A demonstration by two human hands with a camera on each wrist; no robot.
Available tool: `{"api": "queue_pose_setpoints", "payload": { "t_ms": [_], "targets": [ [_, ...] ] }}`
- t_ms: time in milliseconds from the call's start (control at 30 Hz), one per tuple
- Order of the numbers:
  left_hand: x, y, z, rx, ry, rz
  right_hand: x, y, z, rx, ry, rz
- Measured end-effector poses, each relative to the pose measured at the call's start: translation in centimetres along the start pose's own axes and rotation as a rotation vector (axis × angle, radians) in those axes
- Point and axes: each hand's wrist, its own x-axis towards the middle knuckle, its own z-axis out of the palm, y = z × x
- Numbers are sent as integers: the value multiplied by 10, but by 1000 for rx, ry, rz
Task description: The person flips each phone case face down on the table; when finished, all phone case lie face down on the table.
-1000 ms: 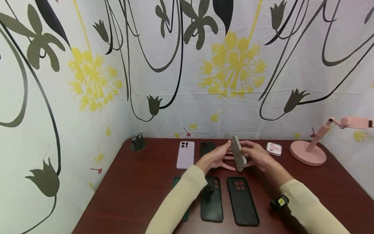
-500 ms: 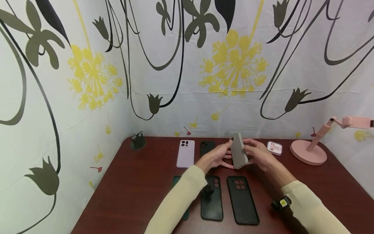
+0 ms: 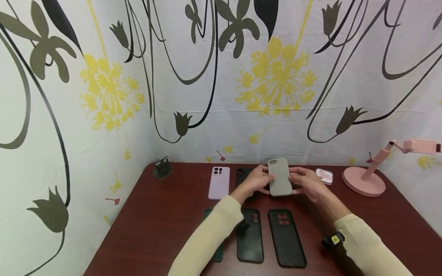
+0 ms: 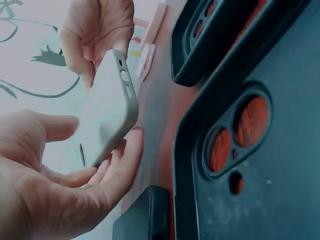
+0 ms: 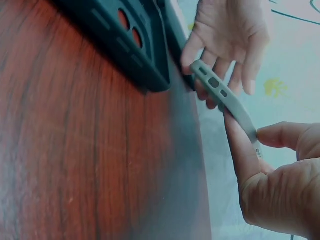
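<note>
Before a floral fabric wall [image 3: 193, 92], a dark red desk [image 3: 155, 226] carries phone cases. Nearest lie a green phone case [image 3: 218, 253], mostly covered by the left sleeve [image 3: 208, 237], a plain black phone case [image 3: 251, 241] and a black four-hole phone case [image 3: 287, 239]. Beyond, the left hand [image 3: 256, 180] and right hand [image 3: 306, 183] pinch a grey phone case [image 3: 280, 179] between them; nearly edge-on a second ago, its back now faces the head camera. The left hand blocks part of a dark phone case [image 3: 242, 174]; a lilac phone case [image 3: 219, 186] lies beside that. A square box [image 3: 324, 176], near a pink stand [image 3: 364, 186], bears red marks too small to read.
</note>
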Motion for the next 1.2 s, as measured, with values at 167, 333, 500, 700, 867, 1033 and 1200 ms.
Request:
{"api": "queue_pose_setpoints", "payload": {
  "t_ms": [167, 333, 500, 700, 867, 1033, 1200],
  "targets": [
    [2, 0, 1, 35, 38, 47, 2, 8, -4, -40, 10, 7],
    [4, -3, -3, 29, 30, 80, 3, 12, -4, -54, 15, 60],
    [6, -4, -6, 37, 39, 54, 6, 14, -2, -87, 6, 75],
    [7, -5, -4, 117, 69, 23, 9, 16, 3, -222, 28, 51],
    [4, -4, -1, 212, 92, 26, 9, 17, 8, -324, 52, 36],
    [2, -4, 2, 250, 127, 14, 8, 16, 13, -412, 83, 37],
    [3, -1, 5, 323, 165, -8, 7, 16, 16, -421, 82, 43]
  ]
}}
